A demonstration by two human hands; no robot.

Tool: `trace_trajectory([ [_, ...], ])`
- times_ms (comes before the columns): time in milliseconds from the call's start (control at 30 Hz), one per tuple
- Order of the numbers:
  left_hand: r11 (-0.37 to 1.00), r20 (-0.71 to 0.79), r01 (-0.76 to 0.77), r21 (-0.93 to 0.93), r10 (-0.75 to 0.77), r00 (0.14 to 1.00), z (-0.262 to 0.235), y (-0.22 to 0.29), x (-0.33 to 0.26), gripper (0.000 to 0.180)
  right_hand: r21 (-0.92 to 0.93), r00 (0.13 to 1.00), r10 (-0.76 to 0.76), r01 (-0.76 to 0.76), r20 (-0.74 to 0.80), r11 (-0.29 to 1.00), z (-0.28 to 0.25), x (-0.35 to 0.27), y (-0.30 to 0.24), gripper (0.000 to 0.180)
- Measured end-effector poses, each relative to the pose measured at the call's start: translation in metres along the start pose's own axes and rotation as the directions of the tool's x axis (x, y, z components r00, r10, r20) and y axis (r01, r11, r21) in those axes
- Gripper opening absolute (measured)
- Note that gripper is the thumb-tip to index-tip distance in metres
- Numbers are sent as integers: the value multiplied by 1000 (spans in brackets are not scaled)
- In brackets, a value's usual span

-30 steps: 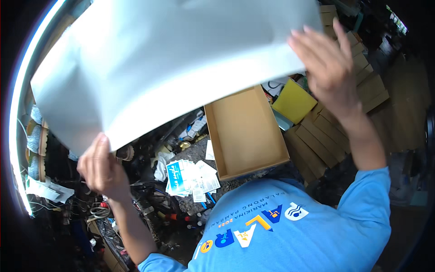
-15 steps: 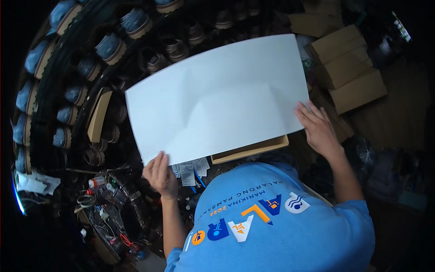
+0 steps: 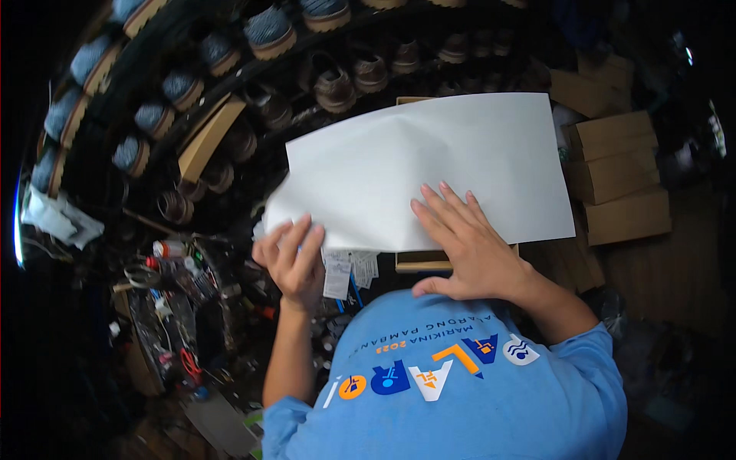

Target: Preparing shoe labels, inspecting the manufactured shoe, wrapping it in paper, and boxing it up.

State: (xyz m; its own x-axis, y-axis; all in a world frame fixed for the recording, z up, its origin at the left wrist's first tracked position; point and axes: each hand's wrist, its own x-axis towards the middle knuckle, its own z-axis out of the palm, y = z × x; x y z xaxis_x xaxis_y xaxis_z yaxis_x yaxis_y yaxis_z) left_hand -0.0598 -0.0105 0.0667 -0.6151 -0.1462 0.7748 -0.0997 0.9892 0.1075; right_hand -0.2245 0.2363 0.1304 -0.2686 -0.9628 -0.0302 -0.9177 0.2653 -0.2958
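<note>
A large white sheet of paper [image 3: 491, 153] lies across an open cardboard box [image 3: 423, 266], whose rims peek out at the near and far sides. The rest of the box is hidden beneath. My left hand [image 3: 291, 259] has its fingers closed over the sheet's near left corner, which curls up there. Near the middle of the sheet's front edge, my right hand [image 3: 464, 249] rests on the paper with fingers spread and thumb out toward my blue shirt.
Dark racks at the back and left hold several blue shoes [image 3: 268, 31] and brown shoes [image 3: 332, 83]. Cardboard boxes [image 3: 625, 180] are stacked at the right. Cluttered tools and bottles [image 3: 172, 249] lie at the left. Printed slips [image 3: 337, 274] sit left of the box.
My right hand has let go of the sheet's right edge and come left onto its middle. The sheet has come down over the box, and its left corner has curled.
</note>
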Motion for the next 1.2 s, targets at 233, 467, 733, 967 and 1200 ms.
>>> trace_trajectory([
  [233,959,-237,-282,2,275,932,-5,26,122,21,312,896,100,44,-433,949,22,23,1,57],
  [467,839,-151,341,-424,-437,887,72,-27,73,25,651,831,479,-201,-282,732,31,4,8,30],
  [733,725,620,643,-245,-393,679,116,10,-17,31,551,832,411,-157,-374,820,41,6,8,33],
  [967,761,632,632,-147,-419,652,117,38,-23,41,326,857,367,-253,-362,911,41,-11,3,24],
  [1200,722,625,617,-314,-332,706,121,48,-32,42,204,901,418,-391,-113,898,79,-103,9,30],
])
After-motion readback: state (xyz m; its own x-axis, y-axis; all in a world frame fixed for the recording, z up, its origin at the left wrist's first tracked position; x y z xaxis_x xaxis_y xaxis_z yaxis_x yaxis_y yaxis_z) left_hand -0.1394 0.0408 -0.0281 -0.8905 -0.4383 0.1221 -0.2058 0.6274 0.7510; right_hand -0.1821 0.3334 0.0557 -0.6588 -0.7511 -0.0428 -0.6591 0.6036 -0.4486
